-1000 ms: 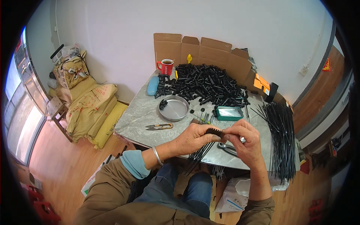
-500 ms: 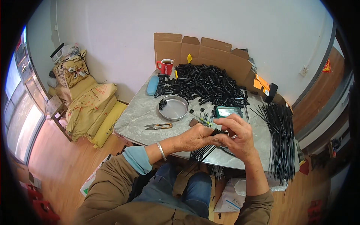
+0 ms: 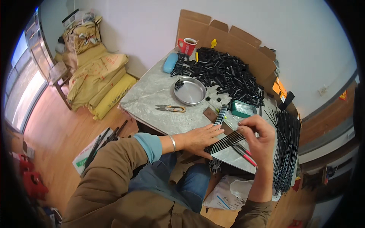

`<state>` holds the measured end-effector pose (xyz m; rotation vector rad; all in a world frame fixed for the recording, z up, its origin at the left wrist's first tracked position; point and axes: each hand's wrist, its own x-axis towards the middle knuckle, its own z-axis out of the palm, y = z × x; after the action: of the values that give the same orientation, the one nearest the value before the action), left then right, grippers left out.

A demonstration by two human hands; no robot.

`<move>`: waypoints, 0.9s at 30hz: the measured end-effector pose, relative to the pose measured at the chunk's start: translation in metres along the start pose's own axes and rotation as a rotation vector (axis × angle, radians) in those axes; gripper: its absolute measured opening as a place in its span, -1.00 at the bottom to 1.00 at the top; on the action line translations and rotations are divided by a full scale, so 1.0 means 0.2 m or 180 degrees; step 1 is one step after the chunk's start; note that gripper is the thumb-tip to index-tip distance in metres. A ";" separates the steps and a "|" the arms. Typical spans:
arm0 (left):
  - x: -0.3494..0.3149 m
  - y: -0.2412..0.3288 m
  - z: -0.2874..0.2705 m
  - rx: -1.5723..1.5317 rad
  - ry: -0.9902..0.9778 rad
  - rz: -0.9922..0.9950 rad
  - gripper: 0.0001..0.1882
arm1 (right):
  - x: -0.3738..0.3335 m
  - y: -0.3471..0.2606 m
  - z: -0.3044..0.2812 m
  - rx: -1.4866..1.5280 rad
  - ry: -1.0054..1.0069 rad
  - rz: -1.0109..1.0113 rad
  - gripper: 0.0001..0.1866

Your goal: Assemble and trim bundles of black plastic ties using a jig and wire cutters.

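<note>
My left hand [image 3: 201, 140] lies flat with its fingers spread, over the near edge of the table, touching one end of a row of thin black rods [image 3: 225, 143]. The rods run side by side to my right hand [image 3: 259, 136], whose thumb and fingers are pinched round their other end. Red-handled pliers [image 3: 248, 157] lie below the right hand. Beyond the left fingertips, more thin rods [image 3: 220, 114] lie across a brown flat strip [image 3: 210, 113]. A green box with a clear top [image 3: 243, 109] stands just beyond the right hand.
A heap of black plastic parts [image 3: 224, 72] sits before a cardboard screen [image 3: 235, 41]. A round metal pan [image 3: 190, 92], thread snips [image 3: 171, 108], a blue case [image 3: 170, 62] and a red mug [image 3: 187, 47] are at left. A long bundle of black rods [image 3: 283, 152] hangs over the right edge.
My hands were close together on the black rods; now they are apart, the left spread flat and the right pinching one end. The whole view has shifted, and the pliers now show.
</note>
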<state>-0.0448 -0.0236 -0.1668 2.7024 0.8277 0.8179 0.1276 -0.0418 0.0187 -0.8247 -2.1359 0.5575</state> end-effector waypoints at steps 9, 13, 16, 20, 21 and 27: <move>-0.04 0.03 -0.02 0.0477 0.0140 -0.0333 0.03 | 0.09 0.24 -0.10 0.1308 -0.0344 0.0419 -0.64; -0.07 0.05 0.00 0.0311 0.0196 -0.0297 0.02 | 0.13 0.71 -0.10 0.0468 0.0271 0.2026 -0.49; -0.12 0.13 -0.01 0.0454 -0.0056 -0.0389 -0.01 | 0.09 0.90 0.23 -0.0036 -0.0168 0.2238 -0.59; -0.14 0.20 -0.04 0.0435 -0.0315 -0.0339 -0.01 | 0.14 1.06 0.45 -0.0735 0.0153 0.1297 -0.58; -0.15 0.20 -0.04 0.0463 -0.0323 -0.0384 -0.01 | 0.16 1.03 0.48 -0.1014 0.0230 0.1113 -0.59; -0.13 0.19 -0.03 0.0575 -0.0353 -0.0381 -0.01 | 0.18 0.83 0.38 -0.1024 0.0049 0.1590 -0.63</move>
<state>-0.0482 -0.0691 -0.1604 2.7882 1.0723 0.5878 0.1132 0.0897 -0.1112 -1.5587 -2.0320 0.4531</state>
